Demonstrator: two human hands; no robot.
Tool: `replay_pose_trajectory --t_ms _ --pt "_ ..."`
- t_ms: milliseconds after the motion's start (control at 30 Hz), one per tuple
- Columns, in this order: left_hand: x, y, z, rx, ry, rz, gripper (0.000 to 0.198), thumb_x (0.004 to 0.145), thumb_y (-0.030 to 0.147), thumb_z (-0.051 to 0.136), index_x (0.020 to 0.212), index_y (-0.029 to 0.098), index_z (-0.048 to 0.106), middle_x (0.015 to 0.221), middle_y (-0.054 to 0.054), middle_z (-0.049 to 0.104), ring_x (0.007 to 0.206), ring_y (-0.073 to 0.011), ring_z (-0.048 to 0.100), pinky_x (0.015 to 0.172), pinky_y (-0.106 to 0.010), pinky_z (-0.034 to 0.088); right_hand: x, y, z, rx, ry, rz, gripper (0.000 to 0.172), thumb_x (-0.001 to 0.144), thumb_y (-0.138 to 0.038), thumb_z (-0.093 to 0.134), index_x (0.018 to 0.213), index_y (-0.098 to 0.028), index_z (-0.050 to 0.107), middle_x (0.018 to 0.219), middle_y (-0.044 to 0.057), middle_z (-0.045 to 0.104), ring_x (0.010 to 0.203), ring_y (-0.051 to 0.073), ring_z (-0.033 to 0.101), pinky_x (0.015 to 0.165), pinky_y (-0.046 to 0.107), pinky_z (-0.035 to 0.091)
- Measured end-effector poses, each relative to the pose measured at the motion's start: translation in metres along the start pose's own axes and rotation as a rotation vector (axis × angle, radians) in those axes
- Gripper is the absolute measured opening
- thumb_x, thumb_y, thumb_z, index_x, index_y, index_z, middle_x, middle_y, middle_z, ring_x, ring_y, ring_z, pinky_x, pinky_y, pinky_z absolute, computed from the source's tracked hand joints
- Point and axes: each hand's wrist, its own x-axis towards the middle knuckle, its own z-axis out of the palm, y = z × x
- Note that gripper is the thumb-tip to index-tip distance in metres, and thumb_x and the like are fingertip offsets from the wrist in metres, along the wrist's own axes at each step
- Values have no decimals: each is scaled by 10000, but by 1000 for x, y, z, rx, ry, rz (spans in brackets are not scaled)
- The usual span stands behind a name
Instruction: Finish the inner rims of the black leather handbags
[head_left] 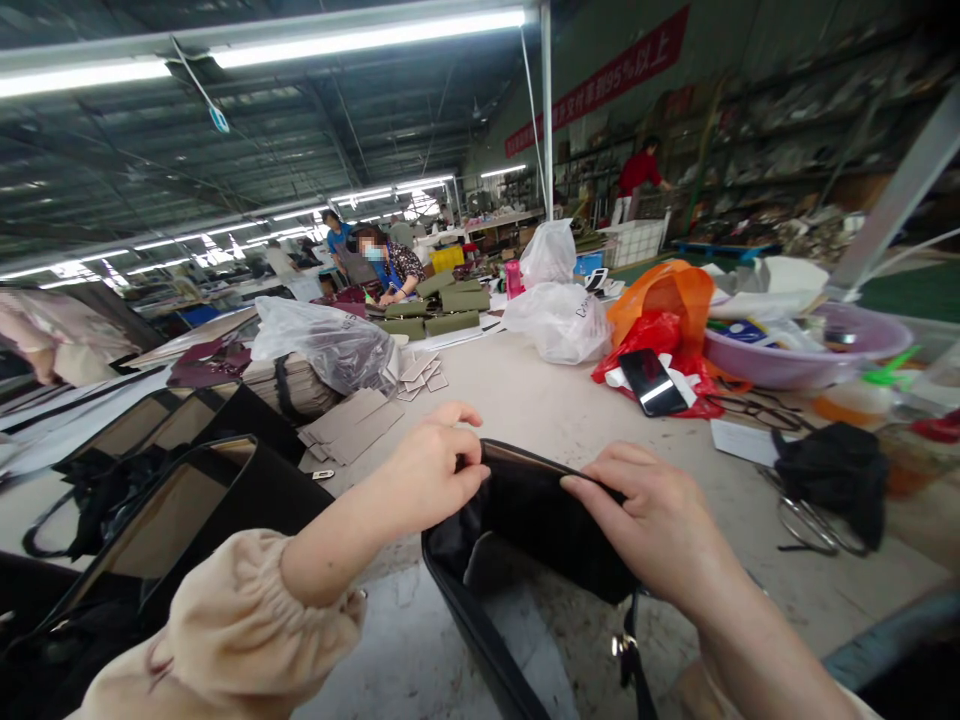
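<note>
A black handbag [525, 540] lies open on the worktable [540, 400] in front of me, its dark lining showing. My left hand [427, 470] pinches the bag's upper rim at the left, fingers closed on the edge. My right hand [652, 520] grips the same rim at the right, thumb inside the opening. A metal clasp [624, 648] hangs from the bag's lower side. Both my sleeves are beige.
More black bags [187, 500] stand at the left. Cardboard pieces [352, 425], plastic bags [559, 320], a phone [651, 382], a purple basin [802, 350], scissors [806, 520] and a black cloth [832, 470] lie on the table. Other people work further back.
</note>
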Motion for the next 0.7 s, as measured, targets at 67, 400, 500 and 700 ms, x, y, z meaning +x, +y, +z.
replay_pose_trajectory --t_ms 67,400,500,700 --pt "-1 -4 0 -110 -9 -8 178 775 180 580 600 159 552 1053 -52 602 938 -151 572 844 -274 428 0 0 0 1 -5 8 281 861 -305 533 620 -207 639 645 25 563 663 152 529 614 272 382" --pt "5 -12 8 -161 5 -19 193 794 215 544 610 164 513 795 -4 633 732 -116 573 730 -230 429 1 -4 0 24 1 -14 305 868 -287 518 594 -199 618 633 26 562 656 146 519 616 272 387" --pt "6 -13 10 -171 11 -42 194 784 212 549 602 162 502 780 2 626 716 -113 563 710 -228 422 1 -4 0 13 -3 -11 293 868 -279 520 609 -198 629 640 25 560 663 149 513 633 281 385" --pt "8 -10 12 -161 16 -110 185 775 224 542 602 165 514 700 15 605 668 -115 542 651 -234 401 2 -4 0 16 5 -26 288 867 -261 519 610 -197 632 633 22 562 664 148 518 636 279 384"
